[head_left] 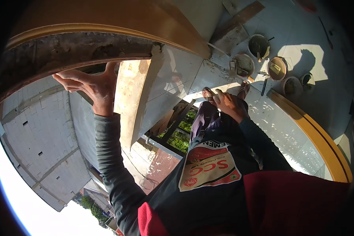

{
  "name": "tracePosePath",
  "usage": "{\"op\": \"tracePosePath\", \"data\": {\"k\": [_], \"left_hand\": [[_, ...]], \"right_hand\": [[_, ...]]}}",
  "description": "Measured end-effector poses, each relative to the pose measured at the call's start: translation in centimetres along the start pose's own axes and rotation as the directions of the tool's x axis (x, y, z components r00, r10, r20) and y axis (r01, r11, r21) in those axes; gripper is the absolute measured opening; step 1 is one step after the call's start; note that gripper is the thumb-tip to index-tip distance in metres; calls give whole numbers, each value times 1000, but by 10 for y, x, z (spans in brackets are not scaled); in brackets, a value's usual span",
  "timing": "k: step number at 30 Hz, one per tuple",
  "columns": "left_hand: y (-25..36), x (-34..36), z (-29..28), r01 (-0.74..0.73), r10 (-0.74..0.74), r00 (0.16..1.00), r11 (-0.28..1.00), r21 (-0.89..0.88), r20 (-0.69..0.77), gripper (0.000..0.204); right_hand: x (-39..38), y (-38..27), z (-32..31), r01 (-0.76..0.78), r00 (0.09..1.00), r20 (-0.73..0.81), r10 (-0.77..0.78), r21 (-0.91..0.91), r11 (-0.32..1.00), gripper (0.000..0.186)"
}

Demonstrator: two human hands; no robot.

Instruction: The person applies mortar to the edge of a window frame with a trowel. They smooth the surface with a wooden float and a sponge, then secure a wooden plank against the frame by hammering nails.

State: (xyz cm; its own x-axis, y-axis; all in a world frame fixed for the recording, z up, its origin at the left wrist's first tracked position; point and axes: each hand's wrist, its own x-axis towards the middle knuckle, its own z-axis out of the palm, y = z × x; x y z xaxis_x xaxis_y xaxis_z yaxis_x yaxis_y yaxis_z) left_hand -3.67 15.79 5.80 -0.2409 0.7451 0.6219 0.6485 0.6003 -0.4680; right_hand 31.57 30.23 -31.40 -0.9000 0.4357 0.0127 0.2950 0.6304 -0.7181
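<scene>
Head view: left arm reaches up to upper left. Left hand (96, 86) is at the lower edge of the dark ledge (82, 51), looks to be touching it from below. Thumb spread wide from the fingers; fingers bent, lying close to each other, pointing left. Thumb tip hidden by the ledge, so can't tell if the hand grips. Ledge is rough, stained, runs from the left rim to upper middle; orange trim (106, 28) right above it. Pale post (129, 94), sunlit, patchy, meets the ledge just right of the hand.

Right hand (229, 105) low, in front of the legs, well apart from the ledge. Fingers curled, partly together; can't tell if they pinch anything. Whitish smears on the fingers. Feet (245, 89) in sandals just beyond, on pale floor (271, 114).

Upper right, on floor: back bucket (255, 46), near bucket (244, 61), sponge bucket (278, 59) with a yellow block (275, 69) inside, side bucket (292, 84). Dark-handled tool (264, 87) lies near them. Boards (240, 19) behind. Yellow frame (314, 129) at right. Block wall (39, 137) outside, lower left.
</scene>
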Motion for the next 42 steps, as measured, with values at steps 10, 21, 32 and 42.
{"op": "tracePosePath", "data": {"k": [10,21,32,42], "left_hand": [[1,18,-23,-45,44,999,981,191,9,130],[336,-209,111,783,-170,473,531,-325,864,124],[652,-584,312,767,-44,-589,-344,542,807,118],[692,-689,338,648,-106,-636,-611,455,764,113]], "right_hand": [[-29,218,-53,-819,538,201,819,-107,564,31],[-57,513,-2,-864,466,231,854,-90,495,27],[-40,656,110,-984,173,130,976,-12,176,25],[-75,726,180,-957,-288,92,953,-69,-283,44]]}}
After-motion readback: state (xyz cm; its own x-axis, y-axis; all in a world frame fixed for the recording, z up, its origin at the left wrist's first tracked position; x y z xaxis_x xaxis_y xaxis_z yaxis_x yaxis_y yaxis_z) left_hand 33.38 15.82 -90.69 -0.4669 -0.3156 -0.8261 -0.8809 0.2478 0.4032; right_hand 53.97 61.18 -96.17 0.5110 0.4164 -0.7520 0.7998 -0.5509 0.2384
